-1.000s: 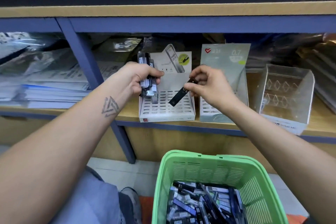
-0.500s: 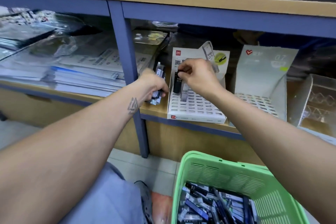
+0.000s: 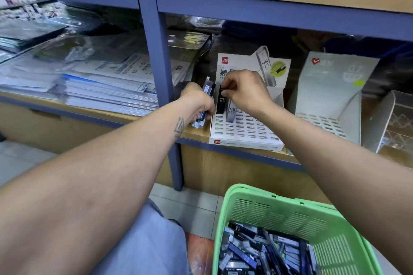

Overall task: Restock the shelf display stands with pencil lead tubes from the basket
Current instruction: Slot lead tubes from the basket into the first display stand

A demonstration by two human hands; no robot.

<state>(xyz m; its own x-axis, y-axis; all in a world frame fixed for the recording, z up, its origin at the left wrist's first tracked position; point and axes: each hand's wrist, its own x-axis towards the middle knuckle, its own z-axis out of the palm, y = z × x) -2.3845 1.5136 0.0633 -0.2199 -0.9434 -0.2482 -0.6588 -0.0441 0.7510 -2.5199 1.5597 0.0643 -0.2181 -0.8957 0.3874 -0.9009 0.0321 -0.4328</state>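
Black lead tube [image 3: 222, 100] marked "HB 0.5" is standing upright at the back-left slots of the white slotted display stand [image 3: 243, 131]; right hand [image 3: 244, 91] is pinching its top. A grey "HB 0.5" tube [image 3: 231, 112] is standing just beside it. Left hand [image 3: 199, 101] is gripping a bundle of tubes [image 3: 206, 94] at the stand's left edge. Stand backboard is showing a red logo. Green basket [image 3: 279, 210] below is holding loose tubes.

Green slotted basket [image 3: 290, 214], black lead tube [image 3: 222, 101], white slotted stand [image 3: 241, 134], blue shelf frame [image 3: 156, 51].
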